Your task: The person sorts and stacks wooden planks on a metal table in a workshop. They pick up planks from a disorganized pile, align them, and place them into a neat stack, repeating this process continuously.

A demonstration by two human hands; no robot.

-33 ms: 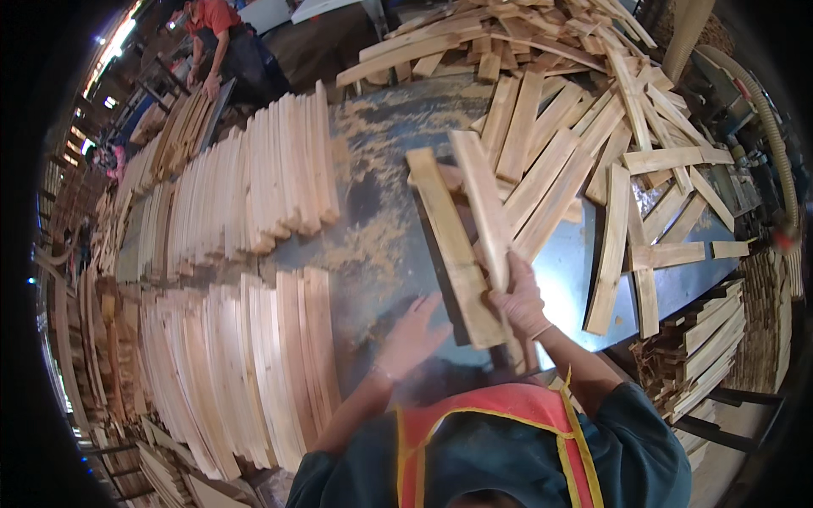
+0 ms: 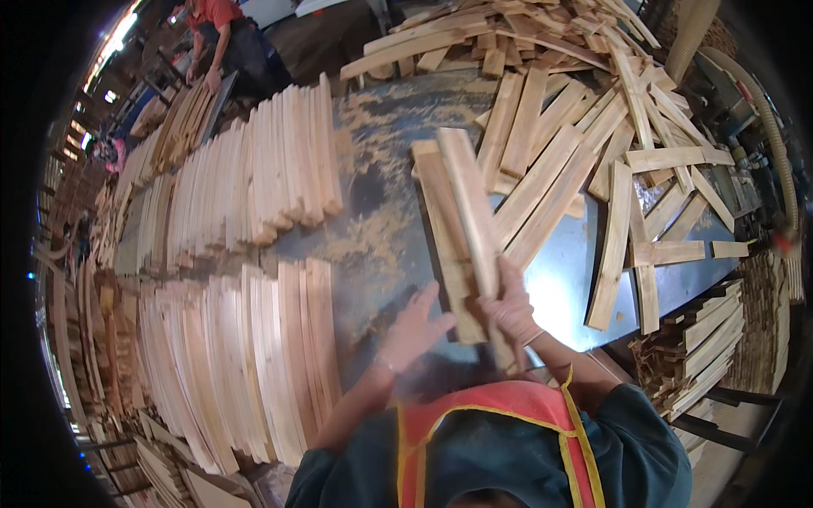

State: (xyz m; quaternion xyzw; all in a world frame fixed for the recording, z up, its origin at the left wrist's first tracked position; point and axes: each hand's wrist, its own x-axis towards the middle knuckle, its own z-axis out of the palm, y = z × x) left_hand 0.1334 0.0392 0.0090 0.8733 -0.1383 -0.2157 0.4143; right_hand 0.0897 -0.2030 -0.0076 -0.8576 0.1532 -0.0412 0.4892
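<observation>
While right hand [image 2: 511, 306] grips wooden slats [image 2: 464, 222], left hand [image 2: 412, 328] open, beside them.

Neat rows of stacked slats [image 2: 254, 169] cover the dusty table [image 2: 381, 212]; loose slats [image 2: 593, 144] lie heaped right; a co-worker [image 2: 229, 42] stands beyond.

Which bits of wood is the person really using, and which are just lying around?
In use:
- two wooden slats, gripped by the right hand
- left hand, open, fingertips at the slats' near end

Lying about:
- loose heap of slats on the blue table
- neat rows of stacked slats
- stacked wood below the table edge
- sawdust
</observation>
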